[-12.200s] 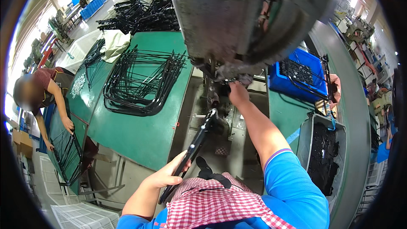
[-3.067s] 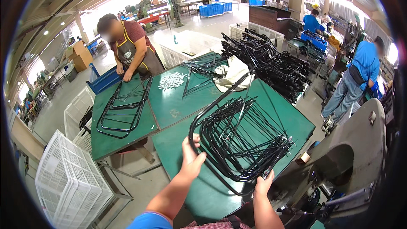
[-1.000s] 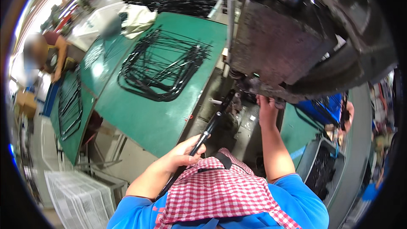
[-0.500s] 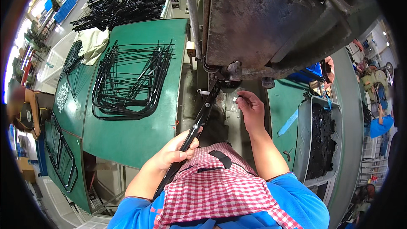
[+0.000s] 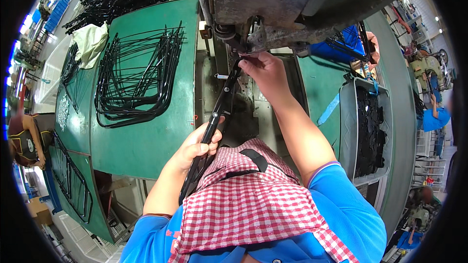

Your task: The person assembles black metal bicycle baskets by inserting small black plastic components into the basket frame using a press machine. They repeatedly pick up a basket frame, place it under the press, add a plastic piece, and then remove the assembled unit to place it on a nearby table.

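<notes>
My left hand [image 5: 197, 147] is wrapped round a black metal tube frame [image 5: 221, 101] with silver rivets. The frame slants away from me, and its far end lies under the head of a large worn metal machine [image 5: 258, 0]. At that far end my right hand [image 5: 265, 70] has thumb and fingertips pinched together, touching or almost touching the frame. Whatever the fingertips hold is hidden. A small silver spring [image 5: 222, 76] sits beside the frame, left of its far part.
A green table [image 5: 141, 153] on the left carries a stack of black wire-and-tube frames [image 5: 136, 100] and a pale cloth [image 5: 90, 44]. On the right stands a grey bin [image 5: 347, 141] of dark flat parts, near a blue strip [image 5: 329, 109]. Another person [image 5: 27, 136] is at far left.
My right hand has moved forward and left to the frame's far end, under the machine head. My left hand still grips the frame, which sits slightly farther forward. The whole view has shifted.
</notes>
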### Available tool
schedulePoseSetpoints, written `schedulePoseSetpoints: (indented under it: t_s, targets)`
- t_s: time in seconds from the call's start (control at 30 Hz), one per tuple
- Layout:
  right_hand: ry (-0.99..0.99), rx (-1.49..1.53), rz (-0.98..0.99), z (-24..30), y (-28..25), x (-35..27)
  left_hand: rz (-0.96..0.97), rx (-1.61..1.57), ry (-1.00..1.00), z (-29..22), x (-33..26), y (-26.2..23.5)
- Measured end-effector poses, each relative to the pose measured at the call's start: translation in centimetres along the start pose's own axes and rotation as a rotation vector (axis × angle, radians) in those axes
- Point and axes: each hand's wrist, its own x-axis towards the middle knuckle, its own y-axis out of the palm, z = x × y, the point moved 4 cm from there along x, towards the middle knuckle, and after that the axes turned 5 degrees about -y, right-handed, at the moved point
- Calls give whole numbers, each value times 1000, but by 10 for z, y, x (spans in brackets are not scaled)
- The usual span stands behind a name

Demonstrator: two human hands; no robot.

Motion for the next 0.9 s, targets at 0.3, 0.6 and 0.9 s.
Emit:
schedulePoseSetpoints:
  t_s: [0.3,0.6,0.9]
  targets:
    - [-352,-540,-43,28,-4,9,-77,-30,42,16,9,14]
    - [-325,-395,31,16,-63,-29,-238,-84,143,40,15,26]
    - [123,-1061,-723,-70,-438,-174,-449,51,167,50,28,61]
